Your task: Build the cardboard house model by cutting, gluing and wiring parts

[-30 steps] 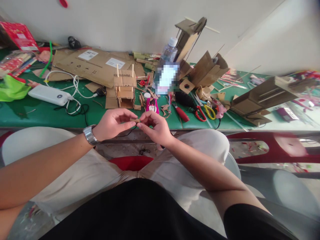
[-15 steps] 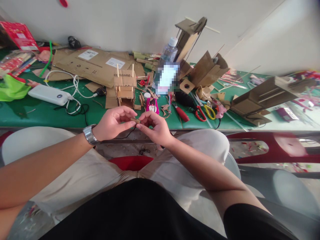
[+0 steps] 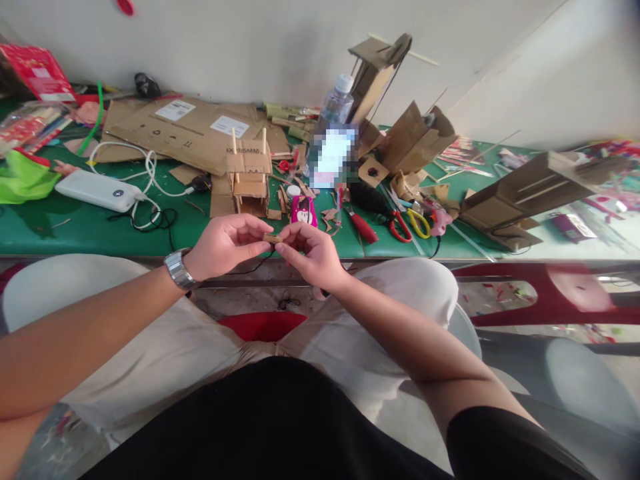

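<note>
A small piece of cardboard (image 3: 271,238) is pinched between my two hands, just in front of the table edge. My left hand (image 3: 227,245), with a metal watch (image 3: 181,269) at its wrist, grips one end between thumb and fingers. At the other end, the thumb and fingertips of my right hand (image 3: 313,252) close on it. A thin dark cord (image 3: 257,267) hangs below the piece; whether it is attached, I cannot tell. Behind my hands stands a little cardboard structure with sticks (image 3: 250,175), beside a pink item with a white figure (image 3: 303,211).
On the green table (image 3: 45,230) lie a white power bank (image 3: 97,191) with cables, a flat cardboard sheet (image 3: 160,140), red-handled scissors (image 3: 400,227) and yellow-handled scissors (image 3: 419,224). A clear bottle (image 3: 335,107) stands behind a lit, blurred screen (image 3: 333,157). Taller cardboard constructions (image 3: 525,197) rise at right.
The cardboard piece has tilted slightly, so its flat side shows more level between my fingers. Both hands stay in nearly the same place.
</note>
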Motion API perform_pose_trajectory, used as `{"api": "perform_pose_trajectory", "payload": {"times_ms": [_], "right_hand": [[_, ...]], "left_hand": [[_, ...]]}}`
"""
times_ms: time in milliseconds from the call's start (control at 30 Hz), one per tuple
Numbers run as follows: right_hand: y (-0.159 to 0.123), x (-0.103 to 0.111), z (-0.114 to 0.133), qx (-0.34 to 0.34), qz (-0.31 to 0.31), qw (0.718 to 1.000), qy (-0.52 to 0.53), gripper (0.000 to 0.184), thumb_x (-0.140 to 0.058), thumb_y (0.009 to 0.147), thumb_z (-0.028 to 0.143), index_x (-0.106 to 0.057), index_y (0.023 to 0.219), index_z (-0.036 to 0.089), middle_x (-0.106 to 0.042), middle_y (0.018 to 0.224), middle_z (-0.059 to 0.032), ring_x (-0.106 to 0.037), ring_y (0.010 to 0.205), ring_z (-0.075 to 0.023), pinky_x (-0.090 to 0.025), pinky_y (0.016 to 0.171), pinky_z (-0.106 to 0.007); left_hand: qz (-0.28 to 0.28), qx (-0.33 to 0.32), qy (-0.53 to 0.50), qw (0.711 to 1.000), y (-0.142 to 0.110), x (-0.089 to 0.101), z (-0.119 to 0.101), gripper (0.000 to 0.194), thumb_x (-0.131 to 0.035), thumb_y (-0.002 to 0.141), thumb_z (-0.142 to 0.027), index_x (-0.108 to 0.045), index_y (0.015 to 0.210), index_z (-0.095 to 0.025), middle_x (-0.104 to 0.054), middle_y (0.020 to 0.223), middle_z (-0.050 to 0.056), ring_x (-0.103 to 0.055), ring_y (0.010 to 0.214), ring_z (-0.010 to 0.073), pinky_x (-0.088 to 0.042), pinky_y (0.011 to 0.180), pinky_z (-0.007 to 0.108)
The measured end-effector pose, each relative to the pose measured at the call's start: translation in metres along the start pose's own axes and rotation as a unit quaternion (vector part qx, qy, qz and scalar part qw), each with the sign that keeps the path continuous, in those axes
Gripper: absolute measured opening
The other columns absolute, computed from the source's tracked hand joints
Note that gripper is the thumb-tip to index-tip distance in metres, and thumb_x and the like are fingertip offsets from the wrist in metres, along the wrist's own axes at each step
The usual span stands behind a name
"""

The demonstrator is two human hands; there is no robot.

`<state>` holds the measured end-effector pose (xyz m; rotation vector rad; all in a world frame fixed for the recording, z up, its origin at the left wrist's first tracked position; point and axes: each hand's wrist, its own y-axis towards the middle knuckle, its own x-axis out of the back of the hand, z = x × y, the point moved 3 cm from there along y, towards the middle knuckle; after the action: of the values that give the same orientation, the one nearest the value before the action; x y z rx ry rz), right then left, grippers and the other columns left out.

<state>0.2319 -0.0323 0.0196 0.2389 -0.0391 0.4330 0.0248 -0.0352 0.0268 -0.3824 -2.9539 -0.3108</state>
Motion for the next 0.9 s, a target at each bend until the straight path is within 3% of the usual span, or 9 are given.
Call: {"api": "perform_pose_trajectory", "payload": {"times_ms": [200, 467, 733, 900], "right_hand": [[-0.0012, -0.0008, 0.0031, 0.012, 0.003, 1.000, -0.029, 0.039, -0.085, 0.091, 0.053, -0.068, 0.101, 0.019, -0.068, 0.082, -0.0001, -0.059, 0.070, -0.0125, -0.050, 0.063, -0.026], [-0.0001, -0.0019, -0.0004, 0.044, -0.027, 0.995, -0.087, 0.017, -0.074, 0.096, 0.036, -0.067, 0.097, 0.020, -0.060, 0.077, 0.0023, -0.051, 0.065, -0.0117, -0.045, 0.061, -0.026], [0.0017, -0.0003, -0.0058, 0.054, -0.037, 0.992, -0.110, 0.021, -0.075, 0.097, 0.038, -0.073, 0.107, 0.019, -0.064, 0.080, 0.0003, -0.055, 0.066, -0.0129, -0.047, 0.061, -0.027], [0.0046, 0.0029, -0.0051, 0.068, -0.054, 0.985, -0.150, 0.018, -0.076, 0.097, 0.033, -0.079, 0.107, 0.019, -0.070, 0.087, -0.0022, -0.056, 0.065, -0.0121, -0.047, 0.060, -0.027]], "left_hand": [[0.004, -0.002, 0.011, 1.000, -0.0012, -0.0023, 0.0009, 0.039, -0.094, 0.082, -0.045, -0.079, 0.102, -0.016, -0.086, 0.094, 0.011, -0.085, 0.085, 0.0230, -0.071, 0.078, 0.030], [0.001, -0.042, 0.034, 0.999, -0.0044, -0.0046, -0.0022, 0.034, -0.090, 0.087, -0.041, -0.077, 0.106, -0.016, -0.086, 0.102, 0.012, -0.086, 0.092, 0.0228, -0.071, 0.089, 0.031], [-0.025, -0.033, 0.121, 0.992, -0.0049, 0.0000, 0.0014, 0.034, -0.087, 0.091, -0.043, -0.081, 0.113, -0.017, -0.088, 0.102, 0.012, -0.087, 0.096, 0.0277, -0.071, 0.092, 0.035], [-0.046, -0.034, 0.090, 0.994, -0.0033, 0.0000, 0.0040, 0.039, -0.092, 0.086, -0.050, -0.078, 0.101, -0.017, -0.088, 0.097, 0.012, -0.087, 0.093, 0.0275, -0.073, 0.089, 0.035]]}}
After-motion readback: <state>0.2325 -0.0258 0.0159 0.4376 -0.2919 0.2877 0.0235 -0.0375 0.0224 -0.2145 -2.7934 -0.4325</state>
